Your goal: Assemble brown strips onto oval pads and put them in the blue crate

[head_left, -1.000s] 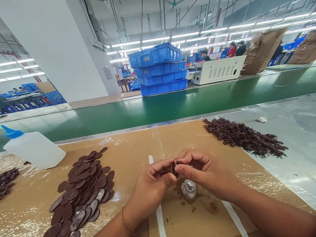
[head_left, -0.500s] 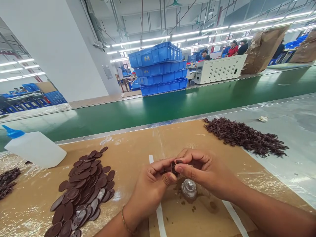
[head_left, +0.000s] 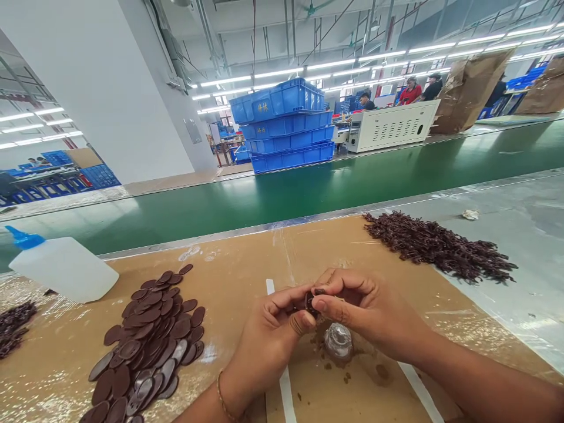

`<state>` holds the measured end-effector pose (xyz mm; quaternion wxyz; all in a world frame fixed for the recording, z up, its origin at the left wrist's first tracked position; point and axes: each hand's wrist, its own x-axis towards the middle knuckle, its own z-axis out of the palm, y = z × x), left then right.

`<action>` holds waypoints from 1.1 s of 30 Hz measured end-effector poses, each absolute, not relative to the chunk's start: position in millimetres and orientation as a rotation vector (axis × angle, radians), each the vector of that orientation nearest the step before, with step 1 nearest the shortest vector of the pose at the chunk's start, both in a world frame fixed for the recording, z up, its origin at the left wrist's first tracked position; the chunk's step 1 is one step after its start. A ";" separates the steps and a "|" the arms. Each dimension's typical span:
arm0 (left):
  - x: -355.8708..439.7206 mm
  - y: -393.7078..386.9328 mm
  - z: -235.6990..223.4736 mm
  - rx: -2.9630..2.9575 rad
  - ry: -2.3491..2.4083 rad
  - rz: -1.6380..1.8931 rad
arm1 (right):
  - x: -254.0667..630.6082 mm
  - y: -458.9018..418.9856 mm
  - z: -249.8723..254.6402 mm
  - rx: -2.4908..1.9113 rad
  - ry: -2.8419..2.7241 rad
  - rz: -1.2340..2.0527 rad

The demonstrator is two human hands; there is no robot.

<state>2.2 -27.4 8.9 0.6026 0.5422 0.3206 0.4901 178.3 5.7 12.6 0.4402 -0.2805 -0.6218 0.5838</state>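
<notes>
My left hand and my right hand meet above a brown cardboard sheet, and the fingertips of both pinch a small dark brown piece, partly hidden by them. Just below my fingers stands a small clear glass jar with brown smears around it. Left of my hands lies a pile of flat oval dark brown discs. A heap of thin dark brown pieces lies beyond my right hand. A bracelet circles my left wrist.
A white plastic bottle with a blue nozzle lies at the sheet's left, near a smaller dark heap. A green conveyor belt runs behind the sheet. Beyond it stand stacked blue crates, a white cabinet and several co-workers.
Both hands keep the same pinch on the dark piece, with only slight finger movement. The whole view has shifted a little.
</notes>
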 end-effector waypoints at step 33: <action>3.4 -25.5 7.7 1.269 0.823 1.133 | 177.0 7.9 13.1 -0.725 -1.500 1.469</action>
